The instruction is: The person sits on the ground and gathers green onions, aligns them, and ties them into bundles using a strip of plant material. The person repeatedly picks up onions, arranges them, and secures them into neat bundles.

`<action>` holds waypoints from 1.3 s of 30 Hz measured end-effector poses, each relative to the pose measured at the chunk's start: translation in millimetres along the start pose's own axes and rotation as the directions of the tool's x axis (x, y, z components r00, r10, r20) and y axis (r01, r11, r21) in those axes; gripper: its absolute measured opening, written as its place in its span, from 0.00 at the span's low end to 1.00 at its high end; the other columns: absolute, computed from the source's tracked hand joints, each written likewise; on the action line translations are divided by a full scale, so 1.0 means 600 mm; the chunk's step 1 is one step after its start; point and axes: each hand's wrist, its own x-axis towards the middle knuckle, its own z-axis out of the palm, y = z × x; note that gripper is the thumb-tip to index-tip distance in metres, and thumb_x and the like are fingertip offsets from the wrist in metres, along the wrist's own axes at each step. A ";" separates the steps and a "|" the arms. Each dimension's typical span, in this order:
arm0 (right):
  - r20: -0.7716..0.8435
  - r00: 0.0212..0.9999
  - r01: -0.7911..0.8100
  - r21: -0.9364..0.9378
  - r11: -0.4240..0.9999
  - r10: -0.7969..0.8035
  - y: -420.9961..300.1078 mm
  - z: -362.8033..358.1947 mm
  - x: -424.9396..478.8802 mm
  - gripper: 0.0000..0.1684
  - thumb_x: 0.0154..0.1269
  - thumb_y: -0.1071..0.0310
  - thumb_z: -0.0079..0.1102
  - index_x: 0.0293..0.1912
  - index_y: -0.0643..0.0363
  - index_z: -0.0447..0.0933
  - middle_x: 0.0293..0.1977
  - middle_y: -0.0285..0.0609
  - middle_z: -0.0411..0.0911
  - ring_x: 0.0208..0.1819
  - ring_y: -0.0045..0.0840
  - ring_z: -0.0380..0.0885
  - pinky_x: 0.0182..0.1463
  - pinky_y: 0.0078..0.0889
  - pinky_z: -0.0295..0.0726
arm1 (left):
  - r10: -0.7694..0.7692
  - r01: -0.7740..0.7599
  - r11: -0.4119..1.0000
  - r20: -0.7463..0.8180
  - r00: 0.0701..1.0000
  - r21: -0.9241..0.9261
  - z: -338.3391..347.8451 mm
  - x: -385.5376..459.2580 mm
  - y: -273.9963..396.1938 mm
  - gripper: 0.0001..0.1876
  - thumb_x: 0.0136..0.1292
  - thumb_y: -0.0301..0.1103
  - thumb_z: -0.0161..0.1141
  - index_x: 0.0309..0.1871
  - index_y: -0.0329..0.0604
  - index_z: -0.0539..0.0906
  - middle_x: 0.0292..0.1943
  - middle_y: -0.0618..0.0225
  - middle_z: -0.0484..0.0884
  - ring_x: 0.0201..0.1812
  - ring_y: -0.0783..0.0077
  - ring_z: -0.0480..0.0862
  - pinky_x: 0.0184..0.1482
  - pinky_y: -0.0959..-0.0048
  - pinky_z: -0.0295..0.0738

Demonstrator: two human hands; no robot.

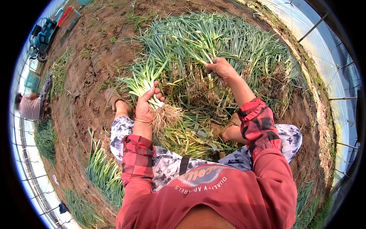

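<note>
My left hand (pixel 145 104) grips a bunch of scallions (pixel 141 81) by the white stems. Its green leaves point up and away, and the pale tangled roots (pixel 165 116) hang out below the fist. In my right hand (pixel 221 68) are a few scallion stalks (pixel 204 54), held near their lower stems over the big heap. That heap of scallions (pixel 243 37) spreads before me, leaves on the far side and brown, soil-covered roots on the near side. Between my feet lies a litter of yellow and green stripped leaves (pixel 188 137).
Trimmed-looking scallions (pixel 105 171) lie in a row by my left side. At far left another person (pixel 31 106) is low to the ground near a teal crate (pixel 32 80). Beyond stand a teal vehicle (pixel 43 37) and a red crate (pixel 68 17). A plastic greenhouse wall (pixel 346 80) bounds the right.
</note>
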 end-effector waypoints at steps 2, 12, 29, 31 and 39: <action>0.103 0.994 -0.057 0.314 0.948 0.026 0.021 0.039 -0.051 0.13 0.58 0.69 0.60 0.41 0.66 0.74 0.28 0.43 0.78 0.26 0.20 0.75 0.34 0.23 0.74 | -0.022 0.027 0.998 -0.094 0.995 0.052 -0.012 -0.009 -0.013 0.15 0.60 0.28 0.57 0.50 0.36 0.74 0.25 0.69 0.76 0.23 0.75 0.76 0.28 0.72 0.76; 0.229 0.954 0.118 0.307 0.944 -0.194 0.124 0.233 -0.183 0.33 0.60 0.75 0.51 0.64 0.64 0.54 0.48 0.42 0.73 0.47 0.19 0.72 0.51 0.23 0.70 | -0.042 0.166 0.829 -0.237 0.971 0.535 -0.023 -0.046 -0.079 0.14 0.49 0.24 0.66 0.41 0.33 0.80 0.31 0.65 0.83 0.25 0.76 0.80 0.23 0.77 0.77; 0.374 0.924 0.218 -0.350 0.911 -0.077 0.270 0.258 -0.275 0.27 0.65 0.52 0.50 0.53 0.62 0.63 0.38 0.58 0.75 0.42 0.48 0.73 0.46 0.39 0.71 | 0.115 0.041 0.793 -0.215 0.970 0.608 -0.054 -0.047 -0.089 0.13 0.46 0.16 0.62 0.38 0.29 0.79 0.30 0.63 0.82 0.28 0.71 0.82 0.30 0.72 0.78; 0.378 0.926 0.163 -0.459 0.873 0.026 0.275 0.254 -0.275 0.23 0.65 0.53 0.50 0.50 0.62 0.66 0.33 0.58 0.75 0.38 0.51 0.73 0.43 0.41 0.72 | 0.129 0.044 0.787 -0.233 0.964 0.616 -0.050 -0.057 -0.091 0.13 0.45 0.16 0.62 0.38 0.28 0.80 0.30 0.63 0.82 0.27 0.72 0.82 0.29 0.73 0.77; 0.279 0.858 -0.010 -0.831 0.556 0.432 0.355 0.216 -0.286 0.32 0.61 0.47 0.52 0.54 0.63 0.65 0.41 0.60 0.74 0.45 0.50 0.73 0.46 0.46 0.71 | 0.270 -0.109 0.667 -0.103 0.957 0.737 -0.066 -0.053 -0.051 0.15 0.42 0.15 0.62 0.37 0.32 0.80 0.31 0.65 0.82 0.29 0.74 0.81 0.34 0.77 0.74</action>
